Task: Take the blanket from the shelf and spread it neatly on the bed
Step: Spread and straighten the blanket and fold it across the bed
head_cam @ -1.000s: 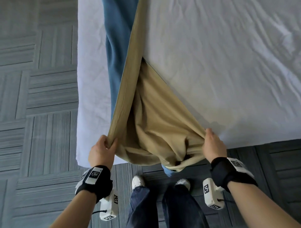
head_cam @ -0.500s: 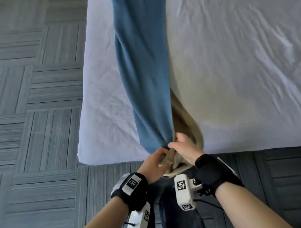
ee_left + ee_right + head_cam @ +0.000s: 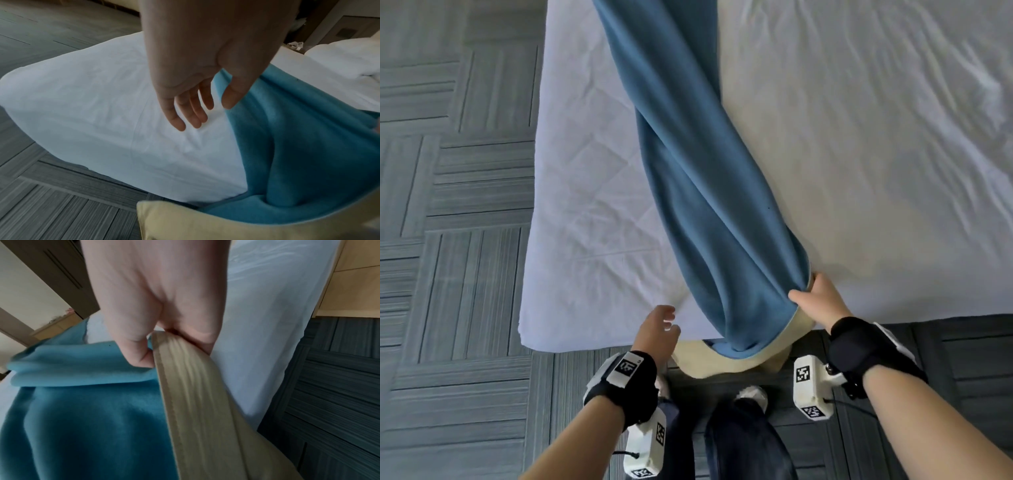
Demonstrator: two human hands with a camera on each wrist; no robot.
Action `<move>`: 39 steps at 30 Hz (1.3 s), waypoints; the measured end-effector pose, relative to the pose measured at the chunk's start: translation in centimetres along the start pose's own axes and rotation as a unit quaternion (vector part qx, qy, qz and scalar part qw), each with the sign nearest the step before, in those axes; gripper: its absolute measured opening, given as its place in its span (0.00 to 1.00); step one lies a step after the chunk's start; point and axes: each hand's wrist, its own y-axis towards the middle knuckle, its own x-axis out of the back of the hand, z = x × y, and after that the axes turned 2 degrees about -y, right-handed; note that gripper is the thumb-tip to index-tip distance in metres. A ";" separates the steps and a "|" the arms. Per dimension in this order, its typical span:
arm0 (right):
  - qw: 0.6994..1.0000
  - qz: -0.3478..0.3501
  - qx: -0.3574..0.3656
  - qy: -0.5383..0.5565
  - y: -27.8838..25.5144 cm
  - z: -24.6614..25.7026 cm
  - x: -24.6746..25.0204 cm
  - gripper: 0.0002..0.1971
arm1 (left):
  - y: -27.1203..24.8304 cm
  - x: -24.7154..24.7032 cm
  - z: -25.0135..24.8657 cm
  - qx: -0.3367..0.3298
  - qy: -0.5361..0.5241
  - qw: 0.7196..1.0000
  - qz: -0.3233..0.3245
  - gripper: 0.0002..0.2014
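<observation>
The blanket (image 3: 698, 178) is blue on one face and tan on the other. It lies bunched in a long twisted strip down the white bed (image 3: 859, 154), its near end hanging over the foot edge. My right hand (image 3: 812, 294) grips the blanket's near edge at the bed's foot; in the right wrist view the fingers (image 3: 141, 352) pinch the tan hem (image 3: 185, 373). My left hand (image 3: 662, 323) hovers open just left of the blanket, holding nothing; in the left wrist view its fingers (image 3: 185, 113) spread above the sheet (image 3: 102, 113).
Grey patterned carpet (image 3: 448, 240) surrounds the bed on the left and at the foot. My legs and white shoes (image 3: 751, 394) stand at the foot edge. A white pillow (image 3: 349, 61) and dark furniture (image 3: 339, 29) lie beyond the bed's far end.
Both hands came together on the blanket's near end, turning its blue face upward. Since then the left hand has let go and moved left, while the right hand has drawn the edge to the right.
</observation>
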 end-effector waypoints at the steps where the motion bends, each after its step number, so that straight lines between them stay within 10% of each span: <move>1: 1.000 0.006 0.007 -0.005 0.4 -0.3 -0.4 0.19 | 0.4 -0.4 -0.2 0.005 -0.010 1.000 0.005 0.20; 10: 0.993 0.106 0.051 -0.006 -0.6 0.2 -4.7 0.14 | 2.0 -3.1 -2.2 0.059 -0.178 0.982 0.023 0.29; 24: 0.959 0.206 -0.048 0.187 -4.0 3.1 -6.9 0.16 | 0.9 -1.2 -5.1 0.074 -0.336 0.937 0.061 0.16; 32: 0.998 -0.001 0.050 0.026 -4.8 0.7 -6.7 0.18 | 1.1 0.8 -4.6 0.148 -0.360 0.908 0.156 0.13; 39: 0.986 0.103 0.122 0.051 -6.3 1.4 -8.6 0.12 | 1.2 1.3 -3.9 0.178 -0.400 0.869 0.231 0.18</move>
